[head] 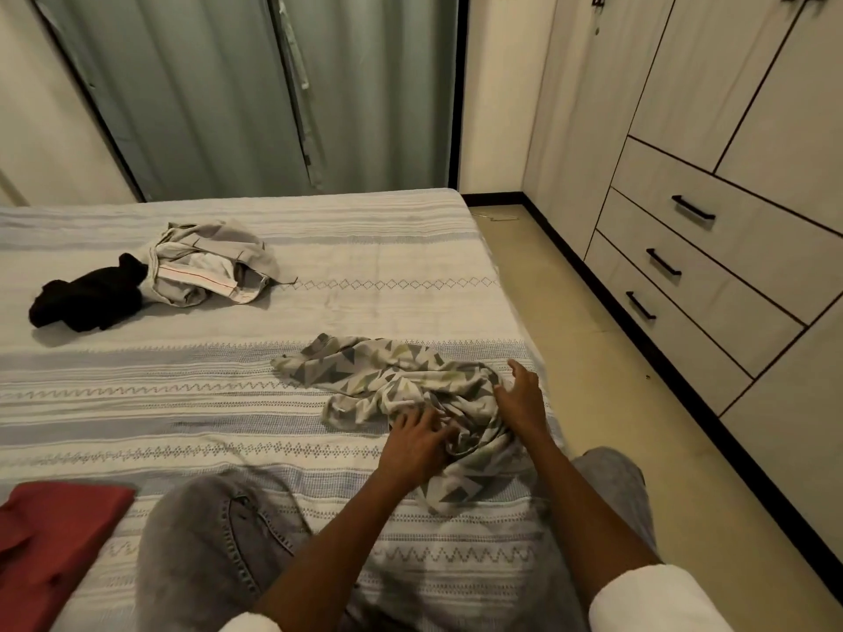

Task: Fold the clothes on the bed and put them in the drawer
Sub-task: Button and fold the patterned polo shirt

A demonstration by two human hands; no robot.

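Person seated on the near edge of the bed [283,312], knees in grey jeans, both arms reaching forward.

Patterned garment [401,394] (grey and green triangles on pale cloth) lies crumpled on the near right part of the bed, close to the right edge. It is bunched, not spread; judged: this is the piece in hand, pulled within reach so it can be flattened before folding.

Left hand [417,444]: palm down on the near side of the garment, fingers [410,424] spread and pressing into the cloth. Whether any cloth is pinched underneath cannot be told. Likely serves to pin the heap while the other hand sorts out an edge.

Right hand [520,394]: at the right side of the same garment, fingers loosely extended and apart, thumb raised. It holds nothing that I can see; it touches or hovers just over the cloth.

Other items: beige garment [210,266] in a loose heap on the far left of the bed, black garment [86,298] touching its left side. Both unfolded, well apart from the hands; judged still to do. Red garment [54,535] lies flat at the near left corner, looks folded already.

Drawers [711,266] with black handles stand across the floor strip to the right, all closed. Nothing visibly stowed yet.
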